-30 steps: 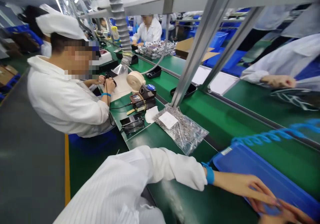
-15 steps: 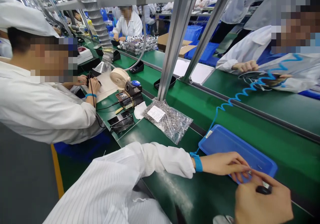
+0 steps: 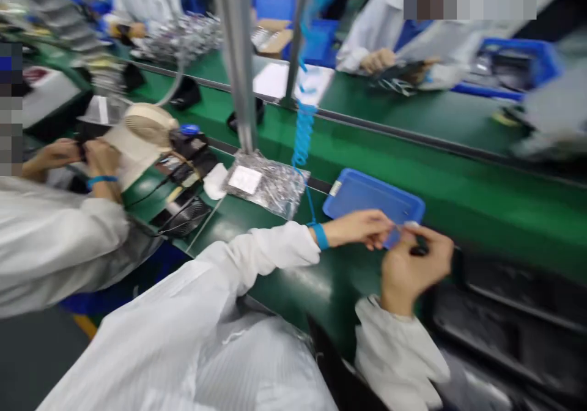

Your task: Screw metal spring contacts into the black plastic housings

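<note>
Black rounded piece (image 3: pixel 419 249): smooth and dark, it sat inside the curl of the right hand (image 3: pixel 415 270), its full shape hidden by the fingers.
Right fingers: bent around that piece, thumb and forefinger brought together toward the left hand (image 3: pixel 364 224).
Left fingers: curled inward at ten o'clock from the right hand; blur hid whether they pinched anything, so I could not tell.
Blue tray (image 3: pixel 362 196): shallow smooth oblong with rounded corners, at eleven o'clock from the hands, partly behind them.
Wristband (image 3: pixel 320 235): flat blue strap around the left wrist.
Coiled cord (image 3: pixel 304 133): springy blue spirals, between ten and eleven o'clock.
Bag (image 3: pixel 284 194): crinkled, glossy clear plastic with a white label, between nine and ten o'clock.
Black trays (image 3: pixel 504 313): dark and blurred, at four o'clock.
</note>
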`<state>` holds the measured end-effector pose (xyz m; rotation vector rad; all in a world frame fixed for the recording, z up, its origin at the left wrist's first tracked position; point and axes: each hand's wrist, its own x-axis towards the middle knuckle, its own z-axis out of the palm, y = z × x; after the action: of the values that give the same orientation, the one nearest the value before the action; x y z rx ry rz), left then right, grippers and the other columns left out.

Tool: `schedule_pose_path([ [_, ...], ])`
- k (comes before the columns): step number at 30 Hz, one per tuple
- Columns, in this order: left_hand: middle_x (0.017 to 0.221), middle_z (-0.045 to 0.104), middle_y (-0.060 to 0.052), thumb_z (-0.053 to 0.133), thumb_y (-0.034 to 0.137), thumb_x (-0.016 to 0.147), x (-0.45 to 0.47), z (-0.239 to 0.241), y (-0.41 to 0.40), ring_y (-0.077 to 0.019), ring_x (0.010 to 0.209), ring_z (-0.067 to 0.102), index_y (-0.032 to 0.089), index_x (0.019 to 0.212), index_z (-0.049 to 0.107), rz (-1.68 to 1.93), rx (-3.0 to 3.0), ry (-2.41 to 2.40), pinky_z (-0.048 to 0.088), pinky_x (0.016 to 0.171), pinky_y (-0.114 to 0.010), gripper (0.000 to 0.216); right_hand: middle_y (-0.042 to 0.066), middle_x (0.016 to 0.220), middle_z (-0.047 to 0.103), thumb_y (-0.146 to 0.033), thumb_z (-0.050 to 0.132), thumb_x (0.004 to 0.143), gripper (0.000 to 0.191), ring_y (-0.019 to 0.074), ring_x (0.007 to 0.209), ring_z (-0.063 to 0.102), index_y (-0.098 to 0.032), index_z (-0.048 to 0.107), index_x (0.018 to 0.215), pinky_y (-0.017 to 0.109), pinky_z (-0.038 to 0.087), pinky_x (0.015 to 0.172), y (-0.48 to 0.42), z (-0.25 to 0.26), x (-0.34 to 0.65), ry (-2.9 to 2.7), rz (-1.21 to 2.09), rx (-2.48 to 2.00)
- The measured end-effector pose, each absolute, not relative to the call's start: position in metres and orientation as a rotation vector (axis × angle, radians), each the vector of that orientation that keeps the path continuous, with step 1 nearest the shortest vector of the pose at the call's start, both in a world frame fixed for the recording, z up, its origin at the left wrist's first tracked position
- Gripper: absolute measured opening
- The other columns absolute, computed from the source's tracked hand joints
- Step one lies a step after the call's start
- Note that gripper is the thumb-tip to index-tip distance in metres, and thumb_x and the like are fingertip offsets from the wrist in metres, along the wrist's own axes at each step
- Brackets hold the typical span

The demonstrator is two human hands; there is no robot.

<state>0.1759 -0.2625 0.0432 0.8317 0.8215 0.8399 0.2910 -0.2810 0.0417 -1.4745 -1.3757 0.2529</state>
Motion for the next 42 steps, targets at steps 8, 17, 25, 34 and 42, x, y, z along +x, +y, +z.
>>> schedule_pose_path([
  [8,0.056,0.048,0.008,0.056,0.032,0.095,0.180,0.046,-0.259,-0.0057,0.049,0.047,0.020,0.081,0.043,1.155,0.799,0.860,0.038,0.048,-0.016,0.022,0.003,0.085,0.063,-0.025,0.043,0.092,0.017,0.0136,0.082,0.060,-0.021,0.060,0.091,0.029,0.049,0.077,-0.271,0.022,0.283,-1.549,0.140,-1.178],
  [17,0.058,0.049,0.007,0.052,0.029,0.097,0.182,0.044,-0.260,-0.0076,0.052,0.050,0.022,0.082,0.045,1.307,1.063,0.955,0.040,0.051,-0.019,0.018,0.002,0.090,0.060,-0.033,0.053,0.091,0.016,0.0121,0.083,0.059,-0.018,0.057,0.093,0.026,0.051,0.077,-0.271,0.035,0.287,-1.394,0.444,-1.196],
  [25,0.049,0.034,0.008,0.046,0.028,0.100,0.179,0.044,-0.261,-0.0064,0.041,0.036,0.021,0.071,0.042,1.248,1.122,0.986,0.028,0.044,-0.021,0.030,0.002,0.089,0.060,-0.026,0.049,0.092,0.010,0.0124,0.084,0.060,-0.019,0.057,0.091,0.025,0.051,0.071,-0.272,0.032,0.289,-1.523,0.358,-1.106],
  [34,0.062,0.051,0.007,0.049,0.036,0.097,0.167,0.052,-0.256,-0.0066,0.048,0.050,0.021,0.092,0.048,0.965,1.308,0.956,0.037,0.046,-0.017,0.015,0.002,0.088,0.059,-0.025,0.049,0.091,0.008,0.0122,0.082,0.059,-0.019,0.054,0.091,0.025,0.050,0.070,-0.274,0.027,0.292,-1.470,0.314,-1.161],
  [42,0.096,0.061,-0.004,0.062,0.024,0.088,0.158,0.050,-0.246,-0.0125,0.087,0.062,0.018,0.091,0.064,1.141,1.703,1.036,0.051,0.080,-0.023,0.007,0.001,0.085,0.057,-0.026,0.048,0.088,0.009,0.0121,0.083,0.057,-0.018,0.050,0.087,0.028,0.048,0.078,-0.271,0.034,0.297,-1.398,0.373,-1.258],
])
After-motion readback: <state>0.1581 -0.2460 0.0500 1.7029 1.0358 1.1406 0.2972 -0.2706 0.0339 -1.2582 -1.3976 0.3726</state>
